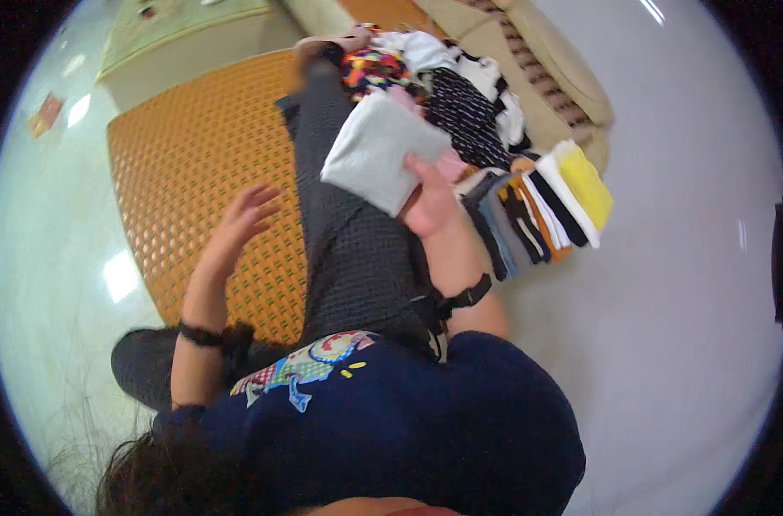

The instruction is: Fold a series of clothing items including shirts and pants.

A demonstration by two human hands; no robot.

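Observation:
A folded white cloth (385, 151) is in my right hand (431, 197), with the thumb on top and the other fingers mostly hidden underneath. It is held above my outstretched leg in dark trousers (359, 251). My left hand (253, 209) hangs over the woven tan seat (204, 161), fingers apart and nothing in them. Beyond the white cloth lies a loose heap of clothes, including a multicoloured garment (373, 68), a black garment with white flecks (466, 116) and white pieces (424, 50). Right of my right hand is a row of folded clothes (527, 216), with a yellow one (585, 187) at its far end.
A beige upholstered piece with a brown patterned band (546, 77) stands at the upper right. At the upper left is a table with a pale green top (172, 29). A reddish flat item (46, 116) lies on the shiny floor (69, 213). Dark straps circle both my forearms.

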